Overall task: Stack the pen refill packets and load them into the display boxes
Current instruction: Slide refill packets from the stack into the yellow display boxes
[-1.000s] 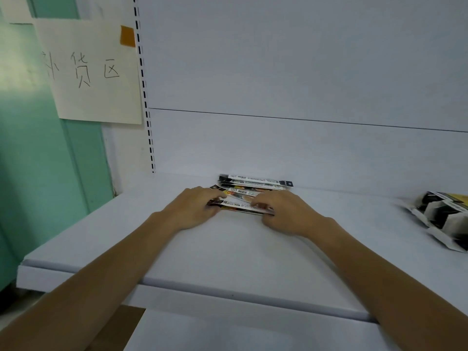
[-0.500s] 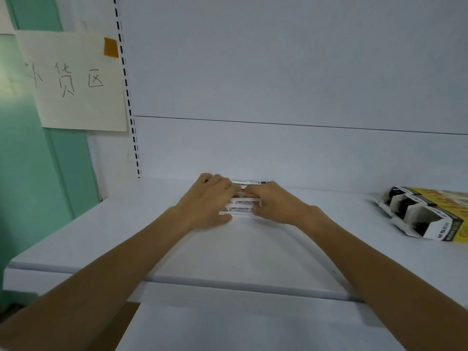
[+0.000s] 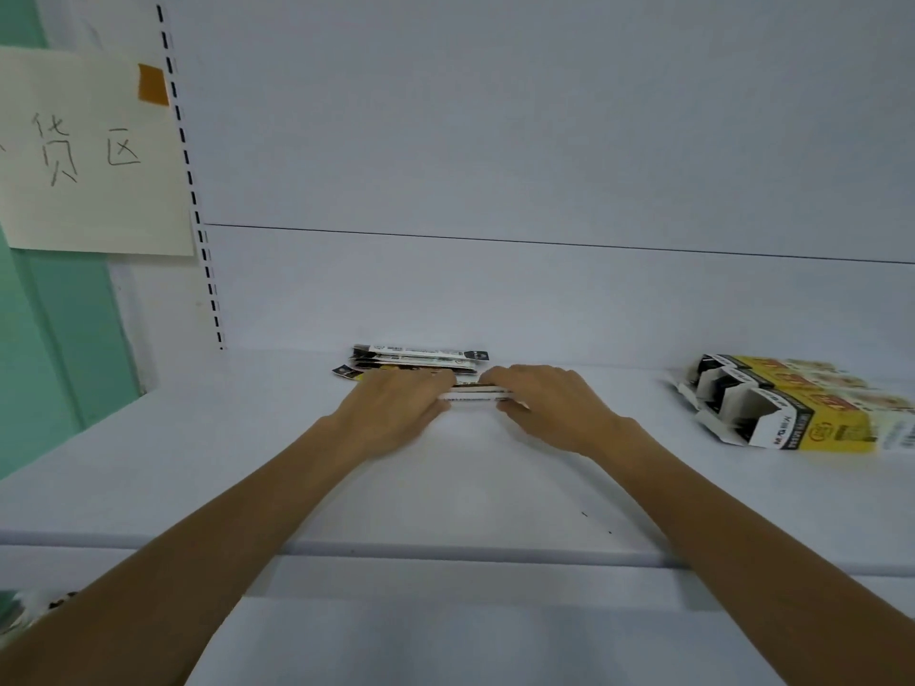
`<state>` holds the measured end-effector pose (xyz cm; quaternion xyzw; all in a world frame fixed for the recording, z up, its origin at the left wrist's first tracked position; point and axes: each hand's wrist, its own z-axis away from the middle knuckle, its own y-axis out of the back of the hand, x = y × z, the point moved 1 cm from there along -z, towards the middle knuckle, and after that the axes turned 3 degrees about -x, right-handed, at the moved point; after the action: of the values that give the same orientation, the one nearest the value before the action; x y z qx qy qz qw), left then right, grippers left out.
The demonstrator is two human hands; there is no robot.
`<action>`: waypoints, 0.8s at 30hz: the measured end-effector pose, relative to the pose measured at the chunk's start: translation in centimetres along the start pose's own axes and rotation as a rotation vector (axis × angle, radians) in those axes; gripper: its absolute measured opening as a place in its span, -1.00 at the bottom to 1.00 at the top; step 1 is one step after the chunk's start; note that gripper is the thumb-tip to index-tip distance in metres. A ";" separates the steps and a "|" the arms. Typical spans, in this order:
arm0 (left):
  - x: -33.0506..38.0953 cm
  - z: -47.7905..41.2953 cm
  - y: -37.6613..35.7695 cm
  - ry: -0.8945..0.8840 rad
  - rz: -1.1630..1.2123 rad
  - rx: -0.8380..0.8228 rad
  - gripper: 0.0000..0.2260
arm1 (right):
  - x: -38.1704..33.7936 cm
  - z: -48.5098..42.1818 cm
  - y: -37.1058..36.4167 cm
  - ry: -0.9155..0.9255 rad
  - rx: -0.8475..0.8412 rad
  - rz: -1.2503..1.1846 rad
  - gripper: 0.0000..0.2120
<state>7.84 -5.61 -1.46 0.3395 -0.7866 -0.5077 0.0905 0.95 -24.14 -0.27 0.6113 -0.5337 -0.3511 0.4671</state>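
Observation:
A small bundle of pen refill packets (image 3: 473, 391) lies on the white shelf (image 3: 445, 487), gripped from both ends. My left hand (image 3: 396, 408) curls round its left end and my right hand (image 3: 549, 403) round its right end. Behind them, against the back panel, more refill packets (image 3: 421, 356) lie in a loose pile. Yellow, black and white display boxes (image 3: 792, 413) lie on their sides at the right of the shelf, with their open compartments facing left.
A white back panel (image 3: 495, 165) rises just behind the pile. A slotted upright (image 3: 198, 230) and a paper sign (image 3: 84, 156) with handwriting stand at the left, beside a green wall. The shelf's front edge (image 3: 445, 554) runs under my forearms.
My hands drew a little toward me with the bundle, away from the pile at the back. The view has shifted left, so the display boxes show more fully.

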 end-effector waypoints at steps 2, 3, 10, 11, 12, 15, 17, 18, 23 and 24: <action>0.5 -0.3 -0.2 -0.040 0.026 0.075 -0.84 | 1.5 1.0 0.1 -0.010 0.086 -0.183 -0.52; 0.9 -0.5 -0.2 -0.049 0.026 0.132 -0.85 | 2.1 1.7 0.3 -0.033 0.130 -0.297 -0.45; 6.2 -3.3 0.2 -0.006 0.045 0.181 -0.82 | 4.9 4.8 1.3 -0.248 0.164 -1.036 -0.55; 7.1 -3.8 0.3 -0.033 0.032 0.217 -0.85 | 5.5 5.3 1.6 -0.232 0.176 -0.986 -0.56; 7.8 -4.3 0.2 -0.054 0.016 0.254 -0.87 | 6.3 5.9 1.9 -0.216 0.183 -0.924 -0.56; 10.4 -5.7 0.2 -0.044 -0.011 0.251 -0.83 | 10.5 8.4 3.4 -0.176 0.201 -0.645 -0.54; 12.3 -6.9 0.0 -0.041 -0.017 0.245 -0.71 | 14.0 10.6 4.7 -0.166 0.230 -0.416 -0.49; 13.3 -7.5 -0.1 -0.048 -0.019 0.253 -0.68 | 15.9 11.8 5.3 -0.179 0.244 -0.346 -0.48; 18.4 -9.8 0.2 -0.048 0.046 0.224 -0.87 | 25.3 18.4 6.4 -0.345 0.279 -0.200 -0.61; 19.0 -10.0 0.1 -0.020 0.066 0.204 -0.87 | 26.6 19.7 6.4 -0.369 0.247 -0.200 -0.62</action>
<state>-1.68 -24.84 -0.53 0.3159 -0.8457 -0.4251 0.0644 -14.52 -54.06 1.38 0.6391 -0.5857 -0.4335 0.2462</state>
